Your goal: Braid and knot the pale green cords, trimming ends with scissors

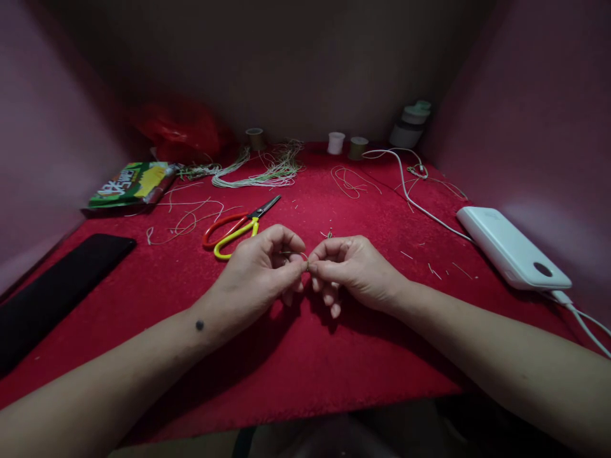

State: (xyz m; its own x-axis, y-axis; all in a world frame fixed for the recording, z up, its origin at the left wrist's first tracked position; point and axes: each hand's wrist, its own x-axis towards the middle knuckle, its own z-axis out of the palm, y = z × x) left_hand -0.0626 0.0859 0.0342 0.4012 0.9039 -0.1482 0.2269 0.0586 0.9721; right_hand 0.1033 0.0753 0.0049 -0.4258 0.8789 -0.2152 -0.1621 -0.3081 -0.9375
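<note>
My left hand (267, 267) and my right hand (353, 270) meet over the middle of the red cloth, fingertips almost touching. Between them is a small piece of thin cord (306, 257), pinched by thumb and forefinger on each side. Most of the cord is hidden by my fingers, and whether it is knotted I cannot tell. Just behind my left hand lie scissors (241, 230) with one red and one yellow handle, blades pointing away to the right. A tiny knotted cord end (329, 233) shows just beyond my right fingers.
A bundle of pale cords (258, 178) lies at the back, near thread spools (336, 143). A white power bank (515, 248) with a cable is at right; a black flat case (67, 286) and a green packet (128, 184) are at left. Cord scraps (433, 271) are scattered about.
</note>
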